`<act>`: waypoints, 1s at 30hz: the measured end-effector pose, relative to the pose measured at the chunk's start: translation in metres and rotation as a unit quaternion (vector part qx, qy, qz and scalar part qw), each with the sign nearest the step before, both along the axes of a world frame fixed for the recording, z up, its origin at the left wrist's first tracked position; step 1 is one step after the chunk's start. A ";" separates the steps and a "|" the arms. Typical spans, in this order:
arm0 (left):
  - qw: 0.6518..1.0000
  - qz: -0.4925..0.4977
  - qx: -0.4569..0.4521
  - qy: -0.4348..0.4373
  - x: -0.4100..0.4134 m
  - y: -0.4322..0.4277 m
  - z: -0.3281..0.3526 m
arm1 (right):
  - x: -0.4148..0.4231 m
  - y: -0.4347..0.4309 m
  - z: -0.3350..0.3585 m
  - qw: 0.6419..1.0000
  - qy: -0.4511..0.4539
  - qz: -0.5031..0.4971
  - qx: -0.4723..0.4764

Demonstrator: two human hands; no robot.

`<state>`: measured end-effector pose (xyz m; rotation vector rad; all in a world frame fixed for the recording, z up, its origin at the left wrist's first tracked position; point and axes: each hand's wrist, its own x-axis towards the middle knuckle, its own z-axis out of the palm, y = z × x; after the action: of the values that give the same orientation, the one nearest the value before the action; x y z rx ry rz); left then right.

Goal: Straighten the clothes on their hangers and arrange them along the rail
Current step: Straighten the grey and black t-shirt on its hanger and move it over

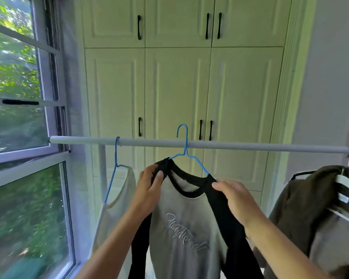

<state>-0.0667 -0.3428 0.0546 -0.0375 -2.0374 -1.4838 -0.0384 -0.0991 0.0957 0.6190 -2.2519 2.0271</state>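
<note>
A grey shirt with black sleeves and collar sits on a blue wire hanger. The hanger's hook rises above the grey rail and is not resting on it. My left hand pinches the shirt's left shoulder near the collar. My right hand grips the black right shoulder. To the left, a white top hangs from a second blue hanger hooked on the rail. At the right, an olive jacket hangs over a pale garment on other hangers.
A window fills the left side, close to the rail's left end. Cream cupboard doors with black handles stand behind the rail. A grey post holds up the rail near its left end.
</note>
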 end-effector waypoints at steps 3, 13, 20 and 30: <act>0.997 -0.054 0.061 -0.001 0.016 0.000 0.007 | 0.010 -0.035 -0.010 0.999 0.034 -0.023 0.022; 0.989 -0.017 -0.137 -0.051 0.036 -0.017 0.025 | 0.034 -0.127 -0.055 0.999 -0.002 0.012 0.035; 0.978 0.039 -0.197 -0.054 0.032 -0.036 0.017 | 0.038 -0.140 -0.058 0.994 -0.025 0.096 0.043; 0.981 0.043 -0.175 -0.071 0.038 -0.037 0.014 | 0.016 -0.112 -0.067 0.994 -0.067 0.086 0.028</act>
<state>-0.0284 -0.3800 0.0688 0.0149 -2.3641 -1.0884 -0.0229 -0.2108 0.0284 0.7260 -2.4163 2.1489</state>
